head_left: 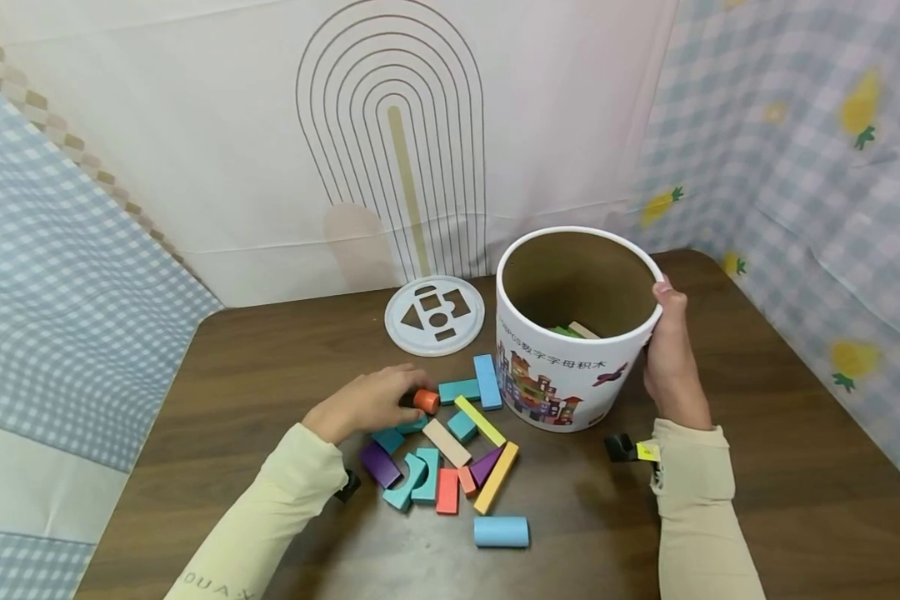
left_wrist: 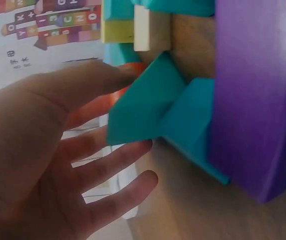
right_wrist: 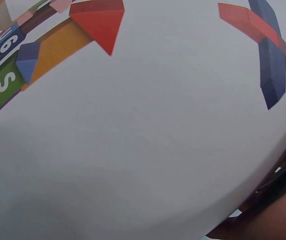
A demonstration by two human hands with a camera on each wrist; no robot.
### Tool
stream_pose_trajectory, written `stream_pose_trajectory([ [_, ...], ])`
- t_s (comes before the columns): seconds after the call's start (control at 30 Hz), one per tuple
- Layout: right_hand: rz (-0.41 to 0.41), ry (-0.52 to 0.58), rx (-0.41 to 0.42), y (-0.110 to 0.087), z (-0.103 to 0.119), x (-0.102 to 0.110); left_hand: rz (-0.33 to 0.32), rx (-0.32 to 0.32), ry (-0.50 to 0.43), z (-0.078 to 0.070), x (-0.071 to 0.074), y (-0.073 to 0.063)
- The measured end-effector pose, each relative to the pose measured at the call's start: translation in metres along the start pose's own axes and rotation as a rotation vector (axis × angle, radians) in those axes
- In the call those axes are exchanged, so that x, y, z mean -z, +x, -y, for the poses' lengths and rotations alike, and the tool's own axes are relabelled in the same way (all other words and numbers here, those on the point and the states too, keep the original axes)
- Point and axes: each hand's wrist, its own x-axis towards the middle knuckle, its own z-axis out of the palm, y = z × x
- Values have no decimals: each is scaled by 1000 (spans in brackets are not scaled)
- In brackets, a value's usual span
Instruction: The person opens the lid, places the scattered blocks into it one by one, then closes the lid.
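Note:
My left hand [head_left: 371, 400] pinches an orange cylinder block [head_left: 426, 401] between thumb and index finger, low over the table. In the left wrist view the other fingers of this hand spread out beside a teal block [left_wrist: 143, 105], which partly hides the orange one. My right hand [head_left: 673, 358] holds the white bucket [head_left: 555, 379] at its right side, fingertips at the rim. The bucket leans slightly, and a few blocks [head_left: 581, 330] show inside it. Its printed wall fills most of the right wrist view.
Several loose blocks lie left of and in front of the bucket, among them a purple block [head_left: 380, 464], a yellow stick [head_left: 480, 420] and a light blue cylinder [head_left: 501, 532]. Behind them lies a white lid [head_left: 435, 317] with shaped holes. Cloth hangs around the table [head_left: 270, 350].

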Motion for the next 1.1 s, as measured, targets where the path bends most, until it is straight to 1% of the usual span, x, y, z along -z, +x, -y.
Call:
stream_pose_trajectory([
  [0.2, -7, 10, -14, -1, 1, -1, -55, -23, 18, 3, -7, 3],
  [0.33, -25, 37, 3, 0, 3, 0, -97, -50, 25, 4, -9, 6],
  [0.4, -28, 43, 9, 1, 3, 1, -115, -51, 24, 5, -9, 7],
  [0.47, -25, 51, 9, 1, 4, 1, -130, -42, 14, 5, -9, 7],
  [0.7, -18, 39, 18, 1, 3, 0, -150, 10, -45, 4, -7, 1],
  [0.77, -15, 30, 16, 0, 2, 0, -176, 11, -69, 3, -5, -2],
  [0.9, -8, 18, 11, 0, 1, -1, -253, -5, -123, -1, 3, -7],
  [1.03, -12, 17, 5, 0, 1, -1, -333, -48, -162, -7, 15, -12],
  [1.1, -10, 17, 0, 0, 0, -1, -374, -86, -172, -11, 21, -14],
])
